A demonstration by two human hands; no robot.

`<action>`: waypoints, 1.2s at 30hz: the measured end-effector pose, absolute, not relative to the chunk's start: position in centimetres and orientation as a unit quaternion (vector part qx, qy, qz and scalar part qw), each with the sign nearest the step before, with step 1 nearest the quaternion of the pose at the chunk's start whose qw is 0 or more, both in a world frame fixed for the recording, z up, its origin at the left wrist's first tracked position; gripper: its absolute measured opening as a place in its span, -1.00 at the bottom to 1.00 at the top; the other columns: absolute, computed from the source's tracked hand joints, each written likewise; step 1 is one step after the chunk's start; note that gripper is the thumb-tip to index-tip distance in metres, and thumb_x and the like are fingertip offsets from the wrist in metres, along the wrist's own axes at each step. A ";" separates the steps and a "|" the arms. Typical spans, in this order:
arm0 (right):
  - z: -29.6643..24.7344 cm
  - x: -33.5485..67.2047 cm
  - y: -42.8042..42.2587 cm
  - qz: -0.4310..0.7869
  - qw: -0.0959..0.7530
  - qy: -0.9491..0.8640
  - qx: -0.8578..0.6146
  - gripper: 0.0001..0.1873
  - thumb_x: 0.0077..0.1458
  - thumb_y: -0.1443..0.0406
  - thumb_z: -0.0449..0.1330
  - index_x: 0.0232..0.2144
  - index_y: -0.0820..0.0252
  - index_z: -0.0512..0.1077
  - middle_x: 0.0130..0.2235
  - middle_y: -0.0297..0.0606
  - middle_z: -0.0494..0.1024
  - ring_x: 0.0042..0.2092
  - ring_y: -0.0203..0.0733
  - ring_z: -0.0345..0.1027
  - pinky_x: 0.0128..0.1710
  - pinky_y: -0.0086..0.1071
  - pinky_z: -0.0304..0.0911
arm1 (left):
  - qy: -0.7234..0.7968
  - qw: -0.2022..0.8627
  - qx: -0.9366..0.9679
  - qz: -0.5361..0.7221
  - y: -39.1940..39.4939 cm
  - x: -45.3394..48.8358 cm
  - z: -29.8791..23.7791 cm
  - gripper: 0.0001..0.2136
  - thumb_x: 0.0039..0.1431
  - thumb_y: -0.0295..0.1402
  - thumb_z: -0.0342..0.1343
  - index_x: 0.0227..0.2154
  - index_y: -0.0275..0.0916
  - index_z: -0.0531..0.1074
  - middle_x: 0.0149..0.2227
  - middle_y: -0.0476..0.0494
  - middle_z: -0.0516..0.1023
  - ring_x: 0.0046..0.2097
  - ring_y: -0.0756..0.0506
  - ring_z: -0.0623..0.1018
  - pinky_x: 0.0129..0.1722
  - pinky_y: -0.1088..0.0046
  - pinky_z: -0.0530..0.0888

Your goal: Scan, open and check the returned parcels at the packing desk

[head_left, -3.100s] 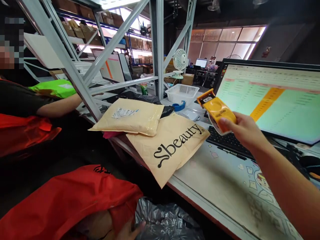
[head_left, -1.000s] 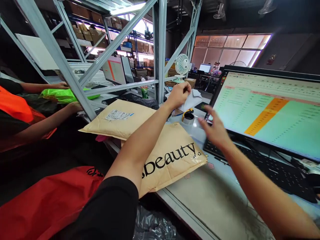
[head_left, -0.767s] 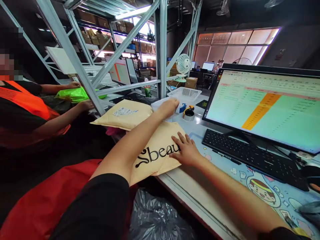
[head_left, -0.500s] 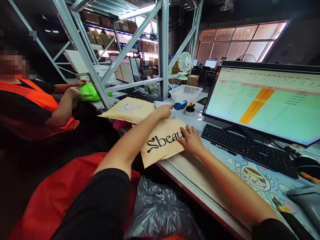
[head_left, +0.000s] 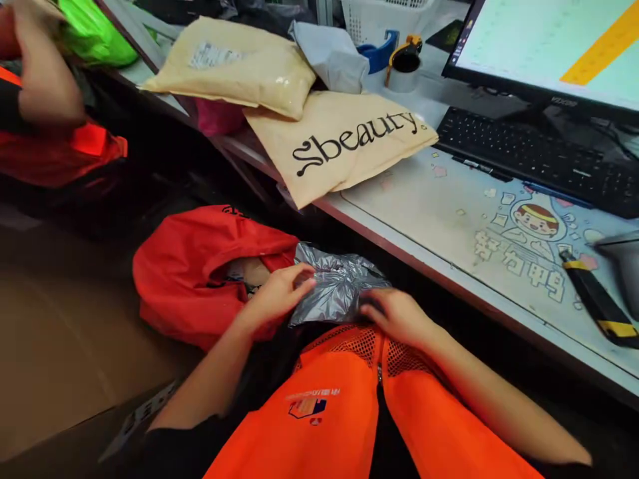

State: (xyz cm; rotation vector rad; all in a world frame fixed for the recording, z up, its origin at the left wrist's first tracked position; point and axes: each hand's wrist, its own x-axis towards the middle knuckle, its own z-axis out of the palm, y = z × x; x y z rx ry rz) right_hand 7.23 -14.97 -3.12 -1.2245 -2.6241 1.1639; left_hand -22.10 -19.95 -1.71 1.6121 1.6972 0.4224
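Two padded paper mailers (head_left: 344, 140) lie up on the desk (head_left: 399, 213), out of your way, and one says "beauty" on it. A big red bag (head_left: 200, 273) sits just beside your left hand (head_left: 277, 299), and a brown cardboard box (head_left: 64, 352) is low down next to it. Your orange vest (head_left: 309, 419) is right under your hands. A co-worker's arm (head_left: 42, 73) reaches up in the far left corner. The grey plastic bag (head_left: 339, 286) is shiny and crinkly, and it is touching the red bag, just above your lap. Both hands have hold of it: your left hand bends its fingers over one end, and your right hand (head_left: 394, 318) curls on the low edge. The desk has a cartoon mat (head_left: 519, 239), a black keyboard (head_left: 534, 153) and a glowing computer screen (head_left: 549, 46).
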 end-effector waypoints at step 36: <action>-11.3 7.8 -18.1 0.768 0.350 -0.193 -0.500 -0.55 -0.18 0.06 0.50 -0.37 0.28 0.54 -0.41 -0.11 0.63 -0.32 -0.05 0.58 -0.23 -0.28 0.47 | 0.657 0.217 0.720 0.050 -26.4 -15.2 -11.2 0.11 -0.19 -0.16 0.48 0.47 0.04 0.08 0.52 -0.13 -0.04 0.52 -0.39 0.03 0.48 -0.05 0.10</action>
